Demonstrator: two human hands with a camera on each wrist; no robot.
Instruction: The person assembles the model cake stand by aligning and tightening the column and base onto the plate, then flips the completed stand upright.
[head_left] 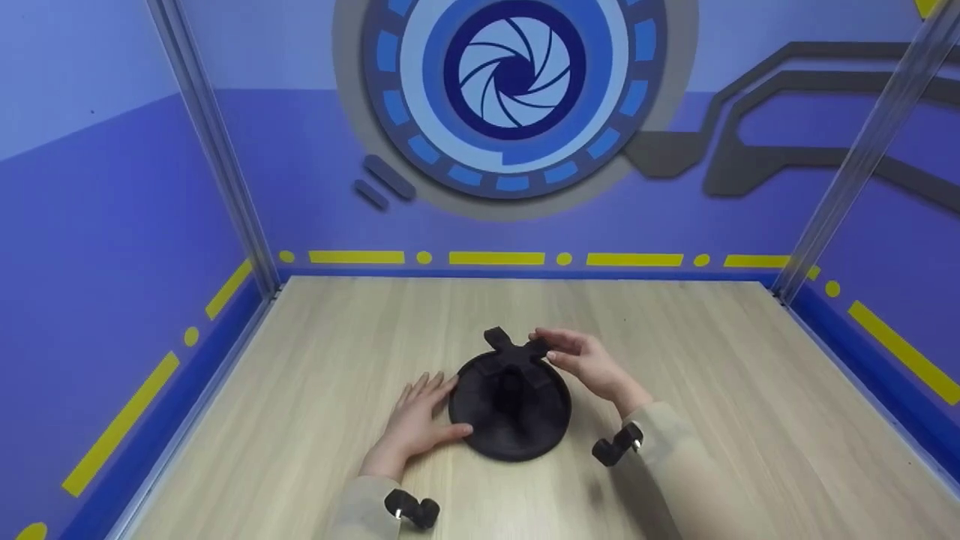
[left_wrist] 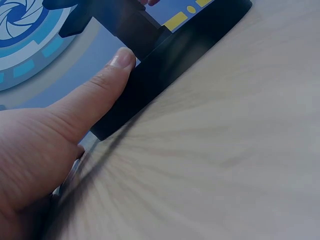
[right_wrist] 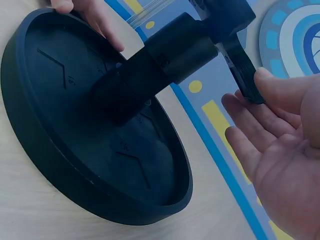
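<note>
A black stand (head_left: 510,412) stands on the table, with a round dish-like base (right_wrist: 45,135), a thick central post (right_wrist: 155,65) and flat arms (head_left: 496,339) spreading from its top. Spread along the left of the base is my left hand (head_left: 420,420); its straight thumb (left_wrist: 107,82) touches the rim and its fingers lie beside the edge. On the far right side, my right hand (head_left: 592,367) pinches the tip of one arm (right_wrist: 244,75) between thumb and fingers. Small raised marks show inside the base in the right wrist view.
The light wooden table (head_left: 300,360) is enclosed by blue patterned panels (head_left: 300,180) at the back and sides. Metal posts (head_left: 217,150) rise at the back corners. Each wrist carries a small black device (head_left: 619,444).
</note>
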